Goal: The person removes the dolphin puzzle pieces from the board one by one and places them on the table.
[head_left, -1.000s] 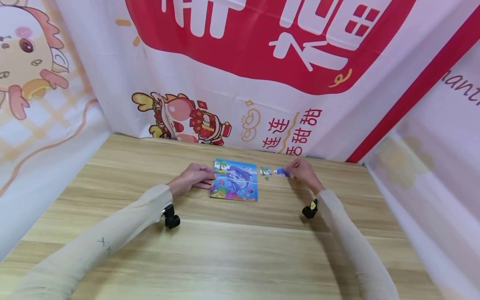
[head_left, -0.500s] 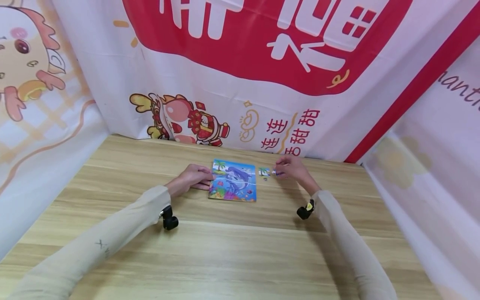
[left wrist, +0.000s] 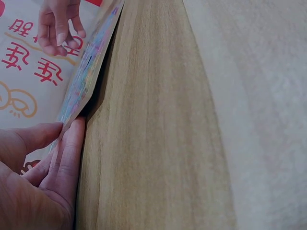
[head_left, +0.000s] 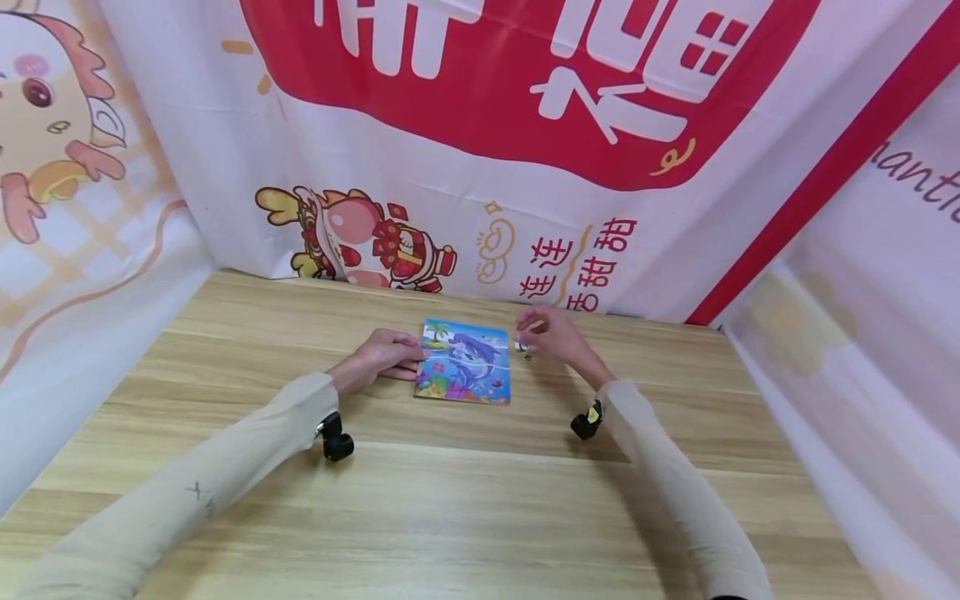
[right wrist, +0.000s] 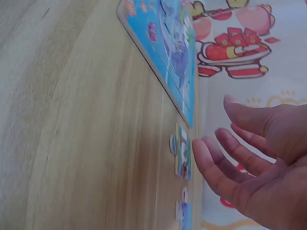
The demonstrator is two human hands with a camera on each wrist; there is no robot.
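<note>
My left hand (head_left: 386,354) grips the left edge of a dolphin jigsaw puzzle (head_left: 468,367) between thumb and fingers. In the left wrist view, the puzzle's near edge (left wrist: 88,81) sits between the thumb above and the fingers below, with a dark gap under it. Just right of the puzzle hovers my right hand (head_left: 551,333), fingers loosely bent and holding nothing. Below its fingertips, in the right wrist view, lies a loose palm-tree puzzle piece (right wrist: 182,151). A second, purple-blue puzzle piece (right wrist: 184,213) lies beside it, cut off by the frame; in the head view the hand hides it.
Everything lies on a wood-grain table (head_left: 450,500). A white cloth backdrop (head_left: 465,192) with red print hangs right behind the table's far edge, close to the hands. Cloth walls also stand at left and right.
My right hand has moved left, from the purple-blue piece to over the palm-tree piece, its fingers now spread apart. My left hand keeps its grip on the puzzle.
</note>
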